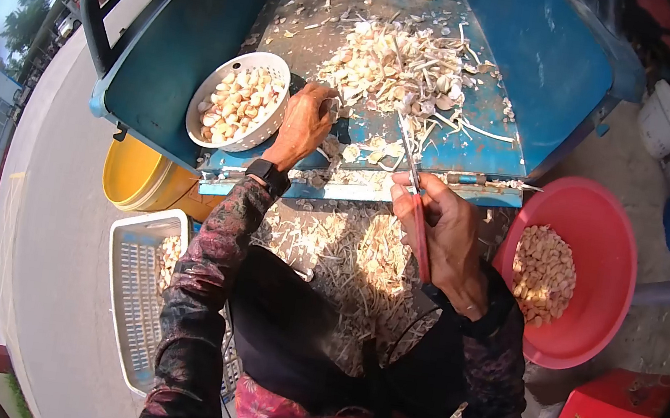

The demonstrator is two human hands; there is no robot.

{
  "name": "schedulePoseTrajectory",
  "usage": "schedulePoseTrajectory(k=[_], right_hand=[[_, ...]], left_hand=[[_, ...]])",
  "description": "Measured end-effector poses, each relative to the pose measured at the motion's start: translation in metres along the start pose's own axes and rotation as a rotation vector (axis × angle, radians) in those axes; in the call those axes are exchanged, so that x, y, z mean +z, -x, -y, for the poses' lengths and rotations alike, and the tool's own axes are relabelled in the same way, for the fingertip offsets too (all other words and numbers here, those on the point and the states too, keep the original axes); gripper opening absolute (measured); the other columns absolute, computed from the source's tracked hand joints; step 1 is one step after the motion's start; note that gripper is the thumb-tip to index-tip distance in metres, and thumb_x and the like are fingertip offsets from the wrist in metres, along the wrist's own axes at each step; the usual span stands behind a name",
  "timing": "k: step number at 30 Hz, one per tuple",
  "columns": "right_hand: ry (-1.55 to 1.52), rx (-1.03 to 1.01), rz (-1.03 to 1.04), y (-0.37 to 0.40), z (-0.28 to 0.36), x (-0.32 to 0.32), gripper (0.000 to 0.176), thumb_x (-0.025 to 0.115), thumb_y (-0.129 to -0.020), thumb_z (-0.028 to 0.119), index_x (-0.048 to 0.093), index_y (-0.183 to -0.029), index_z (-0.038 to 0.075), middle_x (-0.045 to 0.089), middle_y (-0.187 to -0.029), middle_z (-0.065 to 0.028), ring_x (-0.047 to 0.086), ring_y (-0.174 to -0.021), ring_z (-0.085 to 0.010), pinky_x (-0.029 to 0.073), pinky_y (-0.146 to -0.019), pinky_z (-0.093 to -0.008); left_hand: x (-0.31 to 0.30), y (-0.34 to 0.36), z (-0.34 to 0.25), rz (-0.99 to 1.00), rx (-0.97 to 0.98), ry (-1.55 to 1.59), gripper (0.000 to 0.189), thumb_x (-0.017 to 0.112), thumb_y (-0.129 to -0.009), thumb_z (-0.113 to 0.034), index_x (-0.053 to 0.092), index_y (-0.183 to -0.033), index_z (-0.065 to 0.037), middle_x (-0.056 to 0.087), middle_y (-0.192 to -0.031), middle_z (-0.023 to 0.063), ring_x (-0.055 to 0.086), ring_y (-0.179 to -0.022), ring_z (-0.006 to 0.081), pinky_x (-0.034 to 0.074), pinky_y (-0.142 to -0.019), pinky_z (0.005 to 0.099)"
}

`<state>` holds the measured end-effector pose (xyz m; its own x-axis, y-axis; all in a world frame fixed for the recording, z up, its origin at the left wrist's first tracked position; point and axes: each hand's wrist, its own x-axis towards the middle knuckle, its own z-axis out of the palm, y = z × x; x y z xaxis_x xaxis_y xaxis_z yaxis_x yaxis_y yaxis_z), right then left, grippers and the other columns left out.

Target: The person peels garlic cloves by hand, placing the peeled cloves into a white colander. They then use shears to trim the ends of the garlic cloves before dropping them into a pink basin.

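- Beside the colander, head view: left hand (304,120), back uppermost, fingers bent and partly closed; fingertips concealed, contents, if any, cannot be told.
- Immediately left of that hand: white colander (198,111), slightly tilted, holding pale garlic (243,104).
- Right hand (446,236): one, closed about the red handles of shears (421,250); blades point up and away, towards the left hand's side. Gap between blades indistinct.
- Beyond and between the hands: heap of garlic, stalks and skins (404,66), loose upon a blue metal bed (491,149).
- Right of the right hand: pink basin (598,269), with more garlic.
- Below and left of the left hand: yellow bucket (132,174); white crate (121,291), part filled.
- Below both hands: trimmings (378,265), scattered.
- Hazards, as judged: left fingers could be nicked if brought blindly to the blades; colander could tip if knocked by the left wrist, being close by; stalks could foul the blades, the heap being tangled.
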<state>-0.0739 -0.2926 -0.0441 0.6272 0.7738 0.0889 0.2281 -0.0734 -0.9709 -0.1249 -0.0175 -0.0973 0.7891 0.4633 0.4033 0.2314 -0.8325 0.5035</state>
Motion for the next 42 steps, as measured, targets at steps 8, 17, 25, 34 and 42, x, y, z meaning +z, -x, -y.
schedulePoseTrajectory(k=[8,17,25,34,42], right_hand=[[-0.058,0.061,0.012,0.0,-0.004,0.0,0.023,0.06,-0.092,0.018,0.061,-0.108,0.001,0.045,-0.059,0.007,0.04,-0.052,0.0,0.03,-0.047,-0.0185],[-0.058,0.014,0.041,0.002,0.003,0.003,0.026,0.059,-0.093,0.019,0.059,-0.112,0.001,0.046,-0.059,0.0065,0.039,-0.052,-0.0004,0.031,-0.047,-0.0195],[0.044,-0.073,-0.081,0.001,0.003,0.002,0.024,0.062,-0.088,0.023,0.053,-0.085,0.0,0.051,-0.055,-0.0137,0.051,-0.048,-0.0204,0.039,-0.049,-0.0357],[0.039,-0.054,-0.011,-0.002,-0.012,0.004,0.022,0.06,-0.092,0.024,0.056,-0.095,0.002,0.056,-0.063,-0.0116,0.05,-0.056,-0.0108,0.042,-0.054,-0.0321],[0.267,-0.013,-0.115,-0.001,-0.007,0.001,0.034,0.062,-0.087,0.033,0.057,-0.107,0.006,0.059,-0.066,-0.0155,0.061,-0.06,-0.0326,0.046,-0.056,-0.039]], left_hand=[[0.011,0.013,-0.004,0.281,0.09,-0.201,0.026,0.052,-0.092,-0.016,0.059,-0.108,0.003,0.056,-0.116,0.0263,0.055,-0.104,0.0429,0.046,-0.088,0.0429],[0.012,-0.013,-0.002,-0.054,0.156,0.071,0.01,0.055,-0.077,-0.002,0.057,-0.083,0.006,0.056,-0.081,0.0229,0.056,-0.08,0.0425,0.044,-0.069,0.0456],[0.047,-0.047,0.015,0.086,0.082,-0.014,0.008,0.06,-0.077,-0.003,0.064,-0.079,0.003,0.057,-0.083,0.0226,0.059,-0.077,0.0403,0.047,-0.069,0.0461],[0.041,-0.018,-0.01,0.031,0.198,-0.155,0.012,0.06,-0.08,-0.009,0.055,-0.08,0.003,0.053,-0.08,0.0243,0.056,-0.072,0.0425,0.044,-0.061,0.0491],[0.021,-0.001,-0.037,0.148,-0.28,0.742,0.017,0.055,-0.091,-0.011,0.059,-0.094,0.006,0.063,-0.075,0.01,0.06,-0.061,0.0187,0.05,-0.057,0.031]])
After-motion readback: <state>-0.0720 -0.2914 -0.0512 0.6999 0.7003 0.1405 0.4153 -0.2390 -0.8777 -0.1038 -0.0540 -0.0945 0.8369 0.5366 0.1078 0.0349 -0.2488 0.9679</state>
